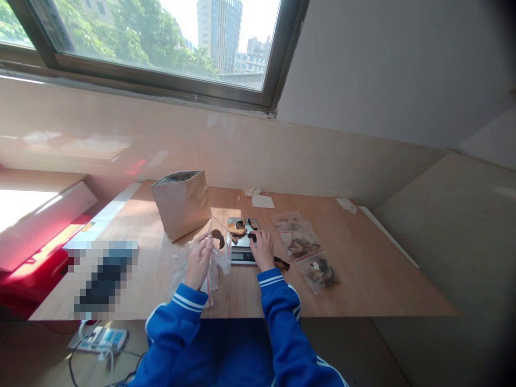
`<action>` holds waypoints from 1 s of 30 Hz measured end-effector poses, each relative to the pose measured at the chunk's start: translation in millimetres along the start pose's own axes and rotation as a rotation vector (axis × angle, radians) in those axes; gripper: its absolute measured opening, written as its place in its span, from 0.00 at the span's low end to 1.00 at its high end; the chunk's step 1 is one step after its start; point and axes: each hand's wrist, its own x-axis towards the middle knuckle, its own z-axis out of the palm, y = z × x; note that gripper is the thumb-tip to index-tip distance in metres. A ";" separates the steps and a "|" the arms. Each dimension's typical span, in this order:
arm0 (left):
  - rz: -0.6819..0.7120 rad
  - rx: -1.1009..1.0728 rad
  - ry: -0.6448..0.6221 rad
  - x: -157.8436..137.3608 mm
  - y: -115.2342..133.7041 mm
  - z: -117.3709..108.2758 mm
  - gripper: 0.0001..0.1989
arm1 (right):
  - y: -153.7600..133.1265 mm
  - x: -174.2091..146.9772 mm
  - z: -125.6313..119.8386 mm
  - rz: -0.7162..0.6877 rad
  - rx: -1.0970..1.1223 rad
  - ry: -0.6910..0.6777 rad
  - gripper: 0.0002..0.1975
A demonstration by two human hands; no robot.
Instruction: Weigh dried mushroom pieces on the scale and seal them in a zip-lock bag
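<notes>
Left hand point(198, 260) holds clear zip bag point(220, 247) upright just left of scale point(243, 242), fingers pinching bag's edge, mouth up, long axis near vertical; one dark curved piece point(218, 238) inside. Right hand point(263, 250) rests on scale, fingers pressed together on dark piece point(252, 236) on platform. Three filled bags point(304, 244) lie in row on bench point(363, 269), right of scale. One foil pouch point(181, 203) stands behind, open top.

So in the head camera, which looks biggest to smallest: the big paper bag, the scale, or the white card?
1. Big paper bag, clearly largest.
2. Scale, partly hidden by the right hand.
3. White card, smallest, though it lies farther from the camera, so that is less sure.
</notes>
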 end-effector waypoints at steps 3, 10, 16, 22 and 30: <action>-0.006 -0.001 -0.038 -1.6 1.5 0.5 0.21 | -4.9 2.8 -7.4 0.055 0.083 0.009 0.12; 0.003 0.054 -0.001 -4.1 1.7 8.0 0.22 | -70.6 3.0 -56.5 0.046 0.560 -0.015 0.13; 0.013 0.094 -0.015 -2.2 -4.2 4.5 0.21 | -85.5 8.1 -59.2 -0.043 0.516 -0.084 0.13; 0.012 0.122 0.021 1.1 -7.9 -2.8 0.23 | -52.8 7.9 -8.2 -0.069 0.216 -0.021 0.15; 0.057 0.143 -0.002 -3.1 -6.7 -4.0 0.21 | -44.0 -3.5 19.9 -0.114 -0.054 -0.112 0.13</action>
